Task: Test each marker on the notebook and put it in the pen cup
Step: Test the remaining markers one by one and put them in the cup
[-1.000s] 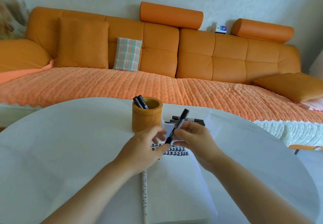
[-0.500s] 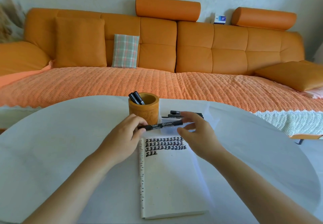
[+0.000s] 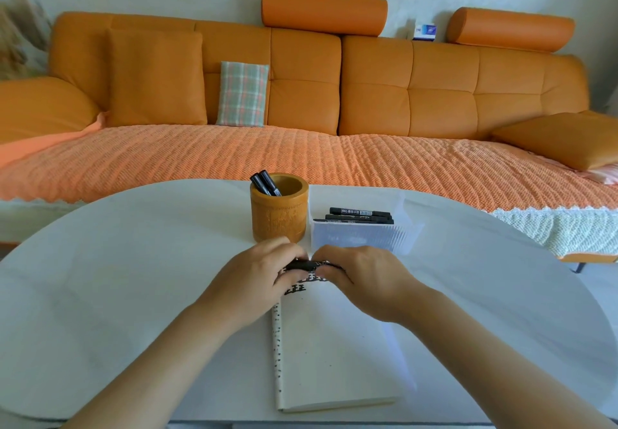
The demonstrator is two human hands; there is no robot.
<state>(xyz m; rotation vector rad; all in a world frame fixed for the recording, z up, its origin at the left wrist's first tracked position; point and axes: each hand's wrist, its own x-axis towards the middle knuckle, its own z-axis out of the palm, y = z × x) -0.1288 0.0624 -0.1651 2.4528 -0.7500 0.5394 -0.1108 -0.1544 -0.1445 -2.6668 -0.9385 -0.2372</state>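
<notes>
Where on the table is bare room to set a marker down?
Bare: white round table left of the orange-brown wooden pen cup and white notebook, and right of the clear plastic box. Crowded: between cup, box, and the left hand and right hand gripping a black marker.

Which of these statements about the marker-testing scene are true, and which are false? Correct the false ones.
1. The left hand and the right hand both hold one black marker above the notebook. True.
2. The pen cup is empty. False: two markers stand in it.
3. The notebook page bears black marks. True.
4. The spare markers lie on the sofa. False: they rest at the clear box beside the pen cup.
</notes>
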